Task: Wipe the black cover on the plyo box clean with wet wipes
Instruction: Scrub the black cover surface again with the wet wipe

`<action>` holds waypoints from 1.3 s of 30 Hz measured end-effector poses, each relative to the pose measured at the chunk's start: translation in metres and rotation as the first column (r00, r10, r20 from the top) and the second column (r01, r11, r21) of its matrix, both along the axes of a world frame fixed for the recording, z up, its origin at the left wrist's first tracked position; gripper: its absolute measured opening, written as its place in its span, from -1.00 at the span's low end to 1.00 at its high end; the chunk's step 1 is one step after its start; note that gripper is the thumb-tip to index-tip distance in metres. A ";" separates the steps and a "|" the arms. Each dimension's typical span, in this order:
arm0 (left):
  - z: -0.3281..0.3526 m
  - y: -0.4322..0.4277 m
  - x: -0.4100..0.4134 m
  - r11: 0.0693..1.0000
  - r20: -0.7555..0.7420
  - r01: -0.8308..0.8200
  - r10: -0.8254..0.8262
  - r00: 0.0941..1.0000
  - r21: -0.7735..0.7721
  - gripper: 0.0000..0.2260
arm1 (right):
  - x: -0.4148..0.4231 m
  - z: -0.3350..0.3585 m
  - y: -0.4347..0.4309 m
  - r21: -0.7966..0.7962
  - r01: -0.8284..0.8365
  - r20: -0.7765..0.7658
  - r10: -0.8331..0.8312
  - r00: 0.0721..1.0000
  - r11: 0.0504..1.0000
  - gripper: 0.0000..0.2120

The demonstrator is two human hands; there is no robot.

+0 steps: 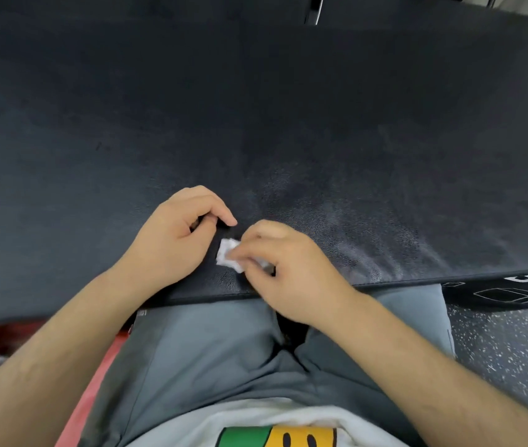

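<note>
The left hand (175, 233) rests on the black cover (256, 124) close to its near edge, wrist low, fingers curled in toward the thumb; whether they hold anything cannot be told. Just beside it, the right hand (288, 269) arches over the same edge, its thumb and fingertips pinching a small crumpled white wet wipe (228, 253) that lies against the cover between the two hands. The plyo box (498, 295) shows white printed markings on its near side at the right
</note>
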State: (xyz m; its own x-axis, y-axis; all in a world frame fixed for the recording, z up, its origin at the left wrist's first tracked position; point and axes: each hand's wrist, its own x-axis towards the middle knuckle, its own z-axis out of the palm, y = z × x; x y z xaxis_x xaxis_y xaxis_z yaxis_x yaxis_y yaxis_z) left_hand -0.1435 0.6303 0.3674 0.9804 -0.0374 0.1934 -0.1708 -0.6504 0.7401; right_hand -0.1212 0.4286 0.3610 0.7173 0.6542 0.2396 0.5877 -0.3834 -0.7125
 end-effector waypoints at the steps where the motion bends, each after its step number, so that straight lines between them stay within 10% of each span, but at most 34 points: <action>1: -0.001 -0.002 0.000 0.999 0.000 0.021 -0.021 1.000 0.042 -0.66 | -0.006 0.001 0.004 -0.016 -0.055 0.005 0.055 0.998 0.998 -0.85; 18: -0.009 -0.004 -0.007 0.988 -0.001 0.038 -0.038 0.999 0.148 -0.67 | 0.013 -0.007 0.002 -0.001 0.133 -0.012 -0.133 0.991 0.991 -0.83; 23: -0.009 0.000 -0.017 0.989 0.013 0.002 -0.004 1.000 0.150 -0.70 | -0.009 0.004 0.008 -0.032 -0.065 -0.034 0.064 0.997 0.997 -0.84; 28: -0.010 -0.002 -0.020 0.991 0.003 -0.031 0.031 1.000 0.132 -0.72 | 0.017 0.001 0.006 -0.016 0.138 -0.017 -0.138 0.990 0.990 -0.85; 33: -0.019 0.000 -0.020 0.993 0.005 -0.108 0.108 0.994 0.054 -0.72 | -0.001 0.000 0.014 -0.074 -0.089 -0.025 0.088 0.996 0.993 -0.83; 39: -0.018 0.002 -0.016 0.989 -0.006 -0.117 0.118 0.993 0.088 -0.77 | 0.027 -0.010 0.027 -0.059 0.183 0.066 -0.179 0.982 0.981 -0.82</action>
